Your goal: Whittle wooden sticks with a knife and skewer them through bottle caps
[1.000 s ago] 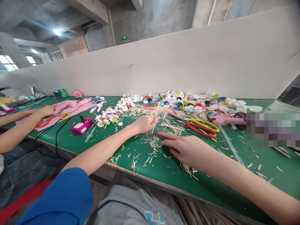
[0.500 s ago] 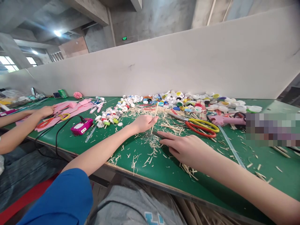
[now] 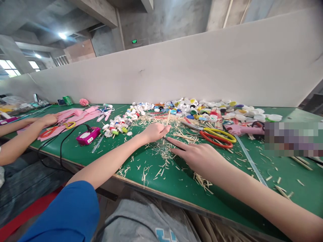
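Over the green table, my left hand [image 3: 155,132] is closed around a thin wooden stick [image 3: 168,118], whose upper end slants up above the fingers. My right hand [image 3: 199,153] grips a dark, narrow blade-like tool [image 3: 176,144], with the index finger stretched along it. The tool's tip is close to the stick just below my left hand; whether they touch is unclear. Pale wood shavings [image 3: 165,153] lie under and around both hands. The lower end of the stick is mostly hidden.
Bottle caps [image 3: 186,107] are piled along the partition. Scissors [image 3: 217,136] and a pink glue gun [image 3: 243,129] lie to the right. At left are capped stick pieces [image 3: 114,127], a magenta power socket [image 3: 88,135], and another person's hand [image 3: 47,120] on pink paper [image 3: 73,117].
My right hand and the dark tool have shifted slightly left and up, closer to my left hand. My left hand and the stick have hardly moved.
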A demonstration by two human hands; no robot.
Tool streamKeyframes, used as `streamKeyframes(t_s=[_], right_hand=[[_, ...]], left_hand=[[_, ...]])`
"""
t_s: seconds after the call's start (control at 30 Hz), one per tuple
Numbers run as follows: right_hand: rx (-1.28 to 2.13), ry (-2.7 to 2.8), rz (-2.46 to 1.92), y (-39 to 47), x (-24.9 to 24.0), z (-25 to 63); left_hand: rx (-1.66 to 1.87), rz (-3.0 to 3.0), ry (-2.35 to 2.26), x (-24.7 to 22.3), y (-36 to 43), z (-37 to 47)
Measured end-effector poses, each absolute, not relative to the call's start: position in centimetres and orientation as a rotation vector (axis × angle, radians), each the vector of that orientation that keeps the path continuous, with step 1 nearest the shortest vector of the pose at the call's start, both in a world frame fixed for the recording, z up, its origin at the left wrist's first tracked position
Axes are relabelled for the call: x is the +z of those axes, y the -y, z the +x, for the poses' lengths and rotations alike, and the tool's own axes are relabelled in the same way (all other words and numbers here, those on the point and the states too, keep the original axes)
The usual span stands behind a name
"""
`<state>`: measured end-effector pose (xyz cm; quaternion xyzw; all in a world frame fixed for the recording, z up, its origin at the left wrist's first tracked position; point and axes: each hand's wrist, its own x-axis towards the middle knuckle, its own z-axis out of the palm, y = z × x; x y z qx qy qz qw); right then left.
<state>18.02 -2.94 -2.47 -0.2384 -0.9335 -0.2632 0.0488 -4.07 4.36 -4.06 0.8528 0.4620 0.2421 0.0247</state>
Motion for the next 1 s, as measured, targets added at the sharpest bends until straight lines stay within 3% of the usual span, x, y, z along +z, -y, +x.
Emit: streamKeyframes(t_s=[1.0], right_hand=[[-0.32,2.904,-0.779,2.0,-1.9,17.3]], left_hand=[[0.746,2.757,-1.372,-4.0,-4.1,-3.7]])
